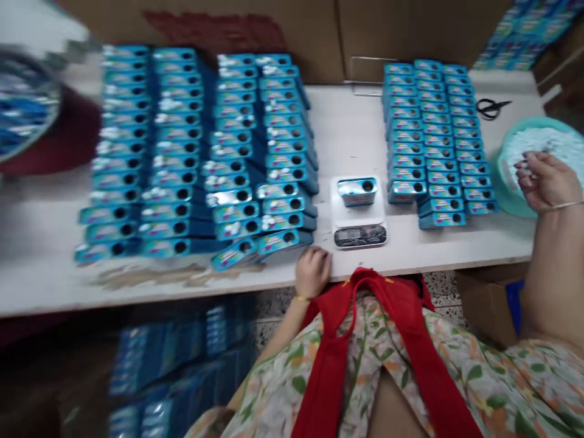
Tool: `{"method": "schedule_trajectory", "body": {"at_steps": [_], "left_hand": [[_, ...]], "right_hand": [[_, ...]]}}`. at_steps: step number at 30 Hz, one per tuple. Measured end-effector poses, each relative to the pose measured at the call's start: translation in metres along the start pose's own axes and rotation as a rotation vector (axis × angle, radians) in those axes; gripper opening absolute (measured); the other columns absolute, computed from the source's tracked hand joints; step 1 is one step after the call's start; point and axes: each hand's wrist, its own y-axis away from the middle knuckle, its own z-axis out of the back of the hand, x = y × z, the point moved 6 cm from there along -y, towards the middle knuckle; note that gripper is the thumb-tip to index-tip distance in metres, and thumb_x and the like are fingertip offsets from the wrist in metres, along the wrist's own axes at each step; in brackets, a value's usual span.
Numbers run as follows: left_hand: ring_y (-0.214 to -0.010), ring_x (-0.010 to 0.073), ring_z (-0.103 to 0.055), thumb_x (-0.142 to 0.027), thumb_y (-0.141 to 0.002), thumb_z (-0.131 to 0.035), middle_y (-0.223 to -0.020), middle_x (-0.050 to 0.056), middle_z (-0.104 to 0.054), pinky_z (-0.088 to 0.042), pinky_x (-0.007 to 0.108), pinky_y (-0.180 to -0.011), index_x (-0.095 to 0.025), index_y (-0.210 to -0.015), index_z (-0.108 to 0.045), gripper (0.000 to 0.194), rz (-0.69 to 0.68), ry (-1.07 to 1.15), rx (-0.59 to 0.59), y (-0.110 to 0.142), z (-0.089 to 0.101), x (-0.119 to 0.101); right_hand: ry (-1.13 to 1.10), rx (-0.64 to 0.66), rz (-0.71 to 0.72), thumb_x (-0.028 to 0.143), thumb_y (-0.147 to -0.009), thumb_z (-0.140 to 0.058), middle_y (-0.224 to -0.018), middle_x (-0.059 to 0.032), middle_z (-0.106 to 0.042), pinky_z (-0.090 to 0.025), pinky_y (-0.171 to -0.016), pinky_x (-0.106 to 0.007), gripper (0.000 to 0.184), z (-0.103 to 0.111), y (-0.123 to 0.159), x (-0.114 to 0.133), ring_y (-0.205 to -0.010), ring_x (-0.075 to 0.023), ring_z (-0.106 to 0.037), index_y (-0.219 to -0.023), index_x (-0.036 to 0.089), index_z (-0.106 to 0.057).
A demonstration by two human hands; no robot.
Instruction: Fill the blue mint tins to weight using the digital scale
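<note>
My right hand (550,177) is over a light green basin (506,198) filled with small white pieces (538,143). Its fingers are closed, and a few white pieces show between the fingertips. At the table's front edge rests my left hand (314,272), fingers curled, with nothing seen in it. Just beyond it a white digital scale (335,213) carries one blue box (357,193) with a dark round hole in its top. The scale's display is too blurred to read.
Rows of similar blue boxes (223,179) fill the left, several topped with white pieces. More blue boxes (438,143) stand right of the scale. Black scissors (490,109) lie near the basin. A dark red tub (68,137) stands far left. Cardboard boxes (314,36) line the back.
</note>
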Motion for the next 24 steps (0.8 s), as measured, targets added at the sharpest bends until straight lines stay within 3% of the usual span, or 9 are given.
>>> {"method": "schedule_trajectory", "body": {"at_steps": [2, 5, 7, 10, 13, 16, 20, 24], "left_hand": [[-0.088, 0.0204, -0.058, -0.026, -0.093, -0.052, -0.091, 0.009, -0.062, -0.048, 0.031, -0.08, -0.019, -0.09, -0.061, 0.012, 0.008, -0.015, 0.01, -0.002, -0.001, 0.0], [-0.089, 0.0204, -0.058, -0.026, -0.094, -0.052, -0.092, 0.009, -0.062, -0.047, 0.031, -0.08, -0.019, -0.091, -0.061, 0.011, 0.002, -0.029, -0.015, -0.003, -0.001, -0.002], [-0.089, 0.0202, -0.057, -0.025, -0.094, -0.053, -0.092, 0.009, -0.062, -0.047, 0.031, -0.08, -0.019, -0.091, -0.061, 0.011, -0.01, -0.031, -0.037, -0.002, 0.001, -0.004], [-0.088, 0.0202, -0.057, -0.024, -0.094, -0.053, -0.092, 0.009, -0.062, -0.047, 0.031, -0.08, -0.018, -0.091, -0.061, 0.01, -0.027, -0.027, -0.062, -0.002, 0.002, -0.005], [-0.087, 0.0202, -0.057, -0.023, -0.094, -0.053, -0.091, 0.008, -0.062, -0.047, 0.031, -0.08, -0.018, -0.091, -0.061, 0.01, -0.034, -0.023, -0.072, -0.003, 0.004, -0.007], [-0.087, 0.0202, -0.057, -0.024, -0.094, -0.053, -0.091, 0.008, -0.062, -0.047, 0.031, -0.079, -0.018, -0.091, -0.061, 0.01, -0.031, -0.018, -0.073, -0.004, 0.005, -0.009], [-0.087, 0.021, -0.058, -0.025, -0.095, -0.052, -0.091, 0.009, -0.063, -0.047, 0.032, -0.078, -0.019, -0.091, -0.062, 0.013, 0.0, 0.009, -0.055, -0.004, 0.004, -0.008], [-0.088, 0.0216, -0.058, -0.027, -0.095, -0.051, -0.091, 0.009, -0.063, -0.047, 0.033, -0.079, -0.019, -0.09, -0.063, 0.015, 0.026, 0.03, -0.039, -0.003, 0.003, -0.007]], "right_hand": [[-0.27, 0.106, 0.03, 0.051, -0.079, -0.074, -0.08, -0.0047, -0.063, -0.031, -0.05, -0.033, 0.024, -0.048, 0.011, 0.045, -0.066, -0.0196, -0.054, -0.085, 0.031, -0.062], [-0.364, 0.348, 0.006, 0.041, -0.076, -0.079, -0.075, -0.0029, -0.063, -0.035, -0.049, -0.028, 0.025, -0.131, 0.031, 0.111, -0.059, -0.0146, -0.053, -0.09, 0.025, -0.066], [-0.291, 0.492, 0.017, 0.037, -0.077, -0.077, -0.07, -0.0014, -0.062, -0.036, -0.049, -0.025, 0.024, -0.178, 0.04, 0.142, -0.054, -0.011, -0.05, -0.09, 0.02, -0.067], [0.018, 0.571, 0.186, 0.028, -0.08, -0.073, -0.061, 0.0012, -0.057, -0.039, -0.053, -0.025, 0.013, -0.22, 0.041, 0.167, -0.054, -0.0115, -0.051, -0.084, 0.017, -0.068], [0.331, 0.533, 0.367, 0.021, -0.078, -0.072, -0.059, 0.0006, -0.056, -0.043, -0.062, -0.028, 0.003, -0.236, 0.036, 0.172, -0.063, -0.016, -0.056, -0.079, 0.018, -0.07], [0.497, 0.499, 0.463, 0.019, -0.078, -0.071, -0.067, -0.0023, -0.06, -0.046, -0.07, -0.031, 0.006, -0.242, 0.033, 0.169, -0.072, -0.02, -0.059, -0.084, 0.02, -0.072], [0.522, 0.489, 0.476, 0.023, -0.08, -0.072, -0.075, -0.0042, -0.063, -0.048, -0.075, -0.035, 0.007, -0.247, 0.029, 0.164, -0.076, -0.0218, -0.06, -0.087, 0.022, -0.072], [0.418, 0.489, 0.468, 0.027, -0.08, -0.074, -0.073, -0.004, -0.062, -0.049, -0.074, -0.035, 0.008, -0.245, 0.028, 0.169, -0.076, -0.0214, -0.059, -0.077, 0.021, -0.07]]}}
